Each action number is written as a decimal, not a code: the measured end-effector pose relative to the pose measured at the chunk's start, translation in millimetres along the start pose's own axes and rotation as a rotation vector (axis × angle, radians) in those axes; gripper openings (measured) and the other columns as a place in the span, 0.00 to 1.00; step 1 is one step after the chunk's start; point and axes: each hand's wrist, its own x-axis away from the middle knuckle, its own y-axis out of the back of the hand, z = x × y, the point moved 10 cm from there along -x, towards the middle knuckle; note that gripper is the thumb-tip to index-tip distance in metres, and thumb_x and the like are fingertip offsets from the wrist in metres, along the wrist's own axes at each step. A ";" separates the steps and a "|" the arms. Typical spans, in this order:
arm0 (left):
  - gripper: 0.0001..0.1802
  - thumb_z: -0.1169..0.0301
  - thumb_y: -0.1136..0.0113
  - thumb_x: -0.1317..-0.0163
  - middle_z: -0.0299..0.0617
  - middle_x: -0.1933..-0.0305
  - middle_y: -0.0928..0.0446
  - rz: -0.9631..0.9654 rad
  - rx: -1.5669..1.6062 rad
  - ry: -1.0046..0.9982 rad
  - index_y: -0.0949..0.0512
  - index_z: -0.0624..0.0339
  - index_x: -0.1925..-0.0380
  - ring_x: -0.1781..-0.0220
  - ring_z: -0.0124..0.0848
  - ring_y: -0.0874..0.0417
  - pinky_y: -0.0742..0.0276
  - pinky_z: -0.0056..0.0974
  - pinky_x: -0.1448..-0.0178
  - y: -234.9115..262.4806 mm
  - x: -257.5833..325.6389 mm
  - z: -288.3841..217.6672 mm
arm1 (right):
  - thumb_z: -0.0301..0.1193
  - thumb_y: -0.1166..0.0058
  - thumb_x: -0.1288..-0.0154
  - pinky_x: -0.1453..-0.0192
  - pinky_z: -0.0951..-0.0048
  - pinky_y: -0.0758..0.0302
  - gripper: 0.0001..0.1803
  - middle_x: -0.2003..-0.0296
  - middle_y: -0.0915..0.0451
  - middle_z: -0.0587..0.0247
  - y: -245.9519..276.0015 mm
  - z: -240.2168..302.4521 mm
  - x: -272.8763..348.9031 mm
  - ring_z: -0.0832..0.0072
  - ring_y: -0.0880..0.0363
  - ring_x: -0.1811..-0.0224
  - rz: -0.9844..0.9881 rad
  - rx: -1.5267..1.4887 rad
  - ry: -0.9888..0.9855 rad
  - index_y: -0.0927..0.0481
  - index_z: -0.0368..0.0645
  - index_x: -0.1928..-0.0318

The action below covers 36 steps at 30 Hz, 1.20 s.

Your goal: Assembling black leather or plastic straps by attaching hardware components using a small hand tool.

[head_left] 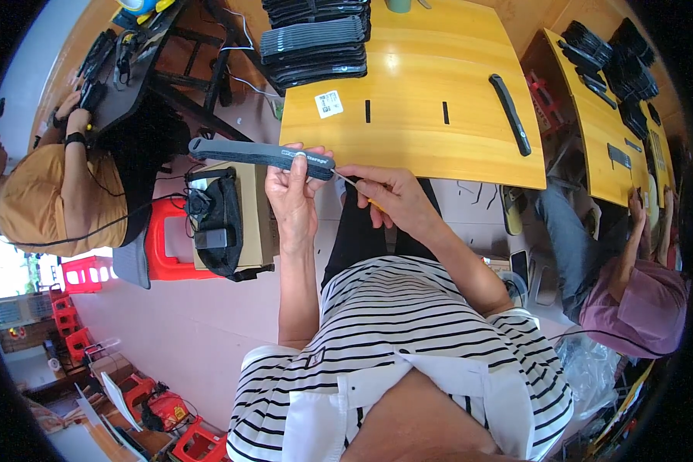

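My left hand (pixel 291 189) grips a stack of dark grey straps (pixel 235 152) in front of the table's near edge, with the thumb on top near the right end. The straps have pale lettering and a hole at the left end. My right hand (pixel 400 199) pinches a slim metal tool with a yellow handle (pixel 376 205), its kind unclear. The tool's thin shaft points left, and its tip meets the right end of the straps. On the table lie a single dark strap (pixel 510 115), two short black strips (pixel 367 112) (pixel 446 113) and a white printed label (pixel 329 104).
A tall pile of bundled straps (pixel 314 46) stands at the back left of the yellow table (pixel 408 146). Left are a cardboard box (pixel 256 192), a black bag (pixel 222 223) and a red stool (pixel 165 242). People work at tables on both sides; strap piles (pixel 631 69) lie at far right.
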 end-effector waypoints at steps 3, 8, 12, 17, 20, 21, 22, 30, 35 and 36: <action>0.12 0.72 0.50 0.38 0.52 0.61 0.24 -0.003 -0.003 -0.010 0.34 0.65 0.55 0.59 0.38 0.19 0.17 0.34 0.61 -0.1 -0.1 0.0 | 0.26 0.59 0.35 0.87 0.88 0.36 0.16 0.79 0.29 0.70 -1.1 -1.9 -0.2 0.86 0.30 0.87 0.022 -0.034 -0.006 0.25 0.48 0.48; 0.12 0.71 0.51 0.37 0.53 0.60 0.24 0.000 0.083 0.022 0.34 0.65 0.55 0.59 0.39 0.19 0.17 0.35 0.60 3.1 0.0 6.5 | 0.27 0.60 0.34 0.87 0.90 0.36 0.16 0.79 0.28 0.69 -3.4 -2.0 -0.4 0.87 0.30 0.87 0.051 -0.084 -0.009 0.26 0.45 0.47; 0.12 0.70 0.52 0.36 0.53 0.60 0.24 0.010 0.142 0.057 0.34 0.65 0.55 0.58 0.39 0.19 0.17 0.35 0.59 2.6 0.4 12.0 | 0.27 0.60 0.33 0.87 0.90 0.36 0.16 0.79 0.28 0.68 -3.3 -4.2 -0.5 0.86 0.29 0.87 0.065 -0.113 -0.027 0.26 0.44 0.47; 0.13 0.68 0.51 0.36 0.52 0.61 0.24 -0.029 0.149 0.103 0.34 0.65 0.56 0.58 0.38 0.19 0.17 0.35 0.60 5.2 1.9 19.1 | 0.26 0.59 0.34 0.88 0.90 0.36 0.16 0.79 0.28 0.68 -3.2 -6.9 0.0 0.86 0.29 0.87 0.077 -0.150 -0.048 0.27 0.44 0.47; 0.14 0.67 0.51 0.36 0.51 0.61 0.23 -0.045 0.155 0.125 0.33 0.65 0.56 0.59 0.37 0.19 0.17 0.35 0.61 7.3 1.7 22.5 | 0.25 0.57 0.35 0.88 0.89 0.37 0.16 0.79 0.28 0.68 -2.2 -1.6 1.4 0.86 0.30 0.88 0.070 -0.072 -0.021 0.26 0.44 0.47; 0.14 0.67 0.51 0.36 0.51 0.62 0.23 -0.051 0.146 0.123 0.33 0.64 0.56 0.59 0.37 0.19 0.17 0.35 0.61 8.4 1.5 22.6 | 0.25 0.57 0.36 0.85 0.87 0.35 0.17 0.79 0.29 0.69 -2.0 0.3 2.5 0.86 0.30 0.86 0.073 -0.050 -0.023 0.26 0.44 0.47; 0.14 0.67 0.51 0.36 0.51 0.62 0.23 -0.050 0.146 0.125 0.33 0.64 0.56 0.59 0.37 0.19 0.17 0.35 0.61 7.9 1.3 22.4 | 0.25 0.57 0.37 0.83 0.85 0.33 0.17 0.80 0.30 0.71 -1.9 1.3 3.6 0.86 0.30 0.85 0.076 -0.027 -0.025 0.26 0.44 0.48; 0.13 0.69 0.50 0.37 0.52 0.63 0.23 -0.023 0.160 0.085 0.33 0.66 0.57 0.61 0.37 0.18 0.16 0.37 0.62 4.5 0.6 17.6 | 0.22 0.49 0.45 0.74 0.73 0.31 0.15 0.79 0.28 0.63 9.3 44.2 12.6 0.71 0.27 0.78 -0.230 0.566 0.483 0.21 0.47 0.56; 0.12 0.70 0.51 0.36 0.51 0.64 0.23 -0.032 0.121 0.075 0.33 0.66 0.57 0.62 0.37 0.18 0.16 0.37 0.62 2.8 1.8 15.4 | 0.21 0.45 0.48 0.74 0.74 0.32 0.15 0.79 0.30 0.61 7.9 53.3 17.7 0.69 0.29 0.79 -0.311 0.673 0.577 0.20 0.45 0.58; 0.12 0.70 0.51 0.36 0.51 0.64 0.23 -0.036 0.119 0.071 0.33 0.66 0.57 0.62 0.37 0.18 0.16 0.37 0.62 2.3 2.1 14.5 | 0.21 0.45 0.48 0.75 0.73 0.32 0.15 0.80 0.30 0.61 7.8 52.5 17.6 0.69 0.29 0.79 -0.314 0.690 0.568 0.20 0.46 0.58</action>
